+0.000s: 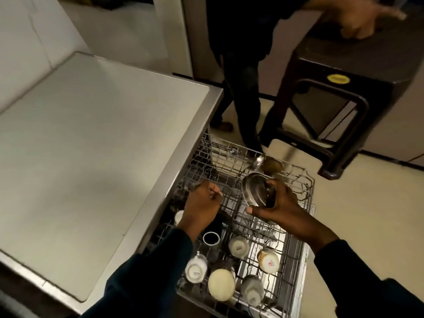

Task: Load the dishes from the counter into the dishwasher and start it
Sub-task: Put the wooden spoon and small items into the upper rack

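The dishwasher's wire rack [300,196] is pulled out below the counter. My right hand [278,204] grips a small steel bowl [253,189], tilted on its side, over the middle of the rack. My left hand [202,203] has its fingers curled around a thin rack wire at the left side. Several white cups [238,246] stand upside down in the near part of the rack, beside a black-lined cup [211,238] that stands open side up. A steel ladle [258,161] and a brownish bowl [271,166] lie at the far end.
A steel counter [96,143] fills the left. Another person in dark trousers [243,88] stands beyond the rack, a hand [362,17] on a dark plastic stool [339,106]. Beige floor [367,214] lies to the right.
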